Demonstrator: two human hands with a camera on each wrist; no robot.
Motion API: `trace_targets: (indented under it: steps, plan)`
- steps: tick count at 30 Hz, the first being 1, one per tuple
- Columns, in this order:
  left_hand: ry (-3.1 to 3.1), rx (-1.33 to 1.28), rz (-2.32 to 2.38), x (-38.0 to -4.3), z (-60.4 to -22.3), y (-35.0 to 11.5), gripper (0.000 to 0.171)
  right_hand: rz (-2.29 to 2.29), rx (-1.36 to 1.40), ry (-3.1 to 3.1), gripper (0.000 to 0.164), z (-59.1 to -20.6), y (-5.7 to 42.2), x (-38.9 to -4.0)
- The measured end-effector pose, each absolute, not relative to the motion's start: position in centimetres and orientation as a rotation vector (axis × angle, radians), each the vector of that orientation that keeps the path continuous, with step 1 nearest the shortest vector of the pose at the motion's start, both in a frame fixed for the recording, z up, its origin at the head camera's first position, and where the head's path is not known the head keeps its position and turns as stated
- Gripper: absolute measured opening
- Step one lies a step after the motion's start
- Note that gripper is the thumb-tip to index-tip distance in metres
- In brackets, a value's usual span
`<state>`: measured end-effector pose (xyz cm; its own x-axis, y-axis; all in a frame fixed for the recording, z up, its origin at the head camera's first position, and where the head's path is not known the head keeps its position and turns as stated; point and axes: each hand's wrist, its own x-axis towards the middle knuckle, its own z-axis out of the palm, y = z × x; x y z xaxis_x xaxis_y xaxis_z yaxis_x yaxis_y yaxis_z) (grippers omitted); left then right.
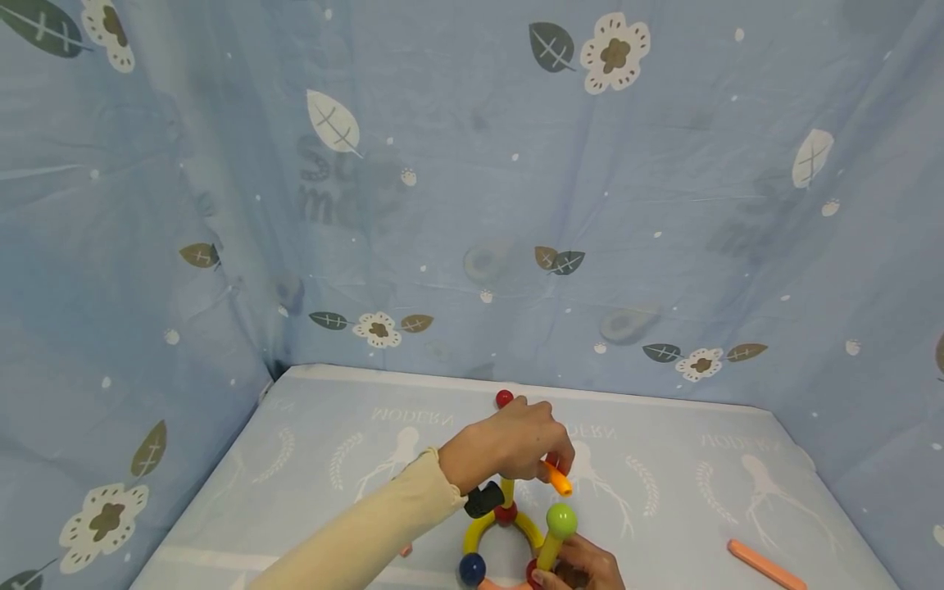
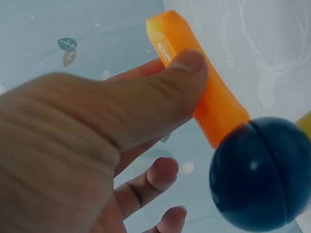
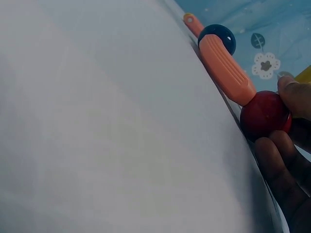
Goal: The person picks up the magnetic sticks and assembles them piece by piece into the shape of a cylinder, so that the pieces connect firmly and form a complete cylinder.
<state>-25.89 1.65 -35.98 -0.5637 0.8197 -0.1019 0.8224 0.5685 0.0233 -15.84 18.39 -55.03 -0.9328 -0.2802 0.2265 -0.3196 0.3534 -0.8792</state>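
My left hand [image 1: 519, 442] pinches an orange rod [image 2: 194, 82] between thumb and forefinger. One end of the rod meets a dark blue ball [image 2: 262, 174] in the left wrist view. Below that hand lies a ring of curved yellow and coral pieces [image 1: 472, 537] joined by balls, among them a blue ball [image 1: 472, 569] and a red ball [image 1: 505, 514]. An upright yellow stick [image 1: 508, 490] rises from the latter, its top hidden by the hand. My right hand [image 1: 593, 564] grips another red ball [image 3: 265, 114], which bears a yellow-green stick [image 1: 549, 551] topped by a green ball [image 1: 561, 520].
Toward the back of the cloth-covered table [image 1: 324, 410] a red ball [image 1: 505, 398] shows beyond my left hand. A coral rod [image 1: 767, 565] lies at the front right, and a small coral end [image 1: 406, 550] peeks out beside my left sleeve. Patterned blue curtains surround the table.
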Motion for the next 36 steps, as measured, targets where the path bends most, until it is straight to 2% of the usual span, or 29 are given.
trace_targets:
  steps: [16,22,28,31,36]
  plan:
    - [2.665,1.476,-0.002,-25.8,-36.1,0.9,0.015,1.661,0.546,-2.541,0.008,-55.0,18.5,-15.9]
    - [2.644,1.358,0.241,-26.6,-36.3,-1.0,0.044,1.675,0.549,-2.534,0.007,-55.0,18.3,-15.7]
    - [2.596,1.093,0.61,-27.7,-38.3,-5.0,0.066,1.719,0.504,-2.635,0.018,-54.4,18.3,-15.6]
    - [2.548,0.964,0.734,-27.7,-40.3,-6.7,0.065,1.723,0.478,-2.668,0.019,-54.2,18.2,-15.6]
    - [2.5,0.841,0.818,-27.4,-44.4,-8.2,0.053,1.703,0.472,-2.667,0.019,-54.3,18.4,-15.6]
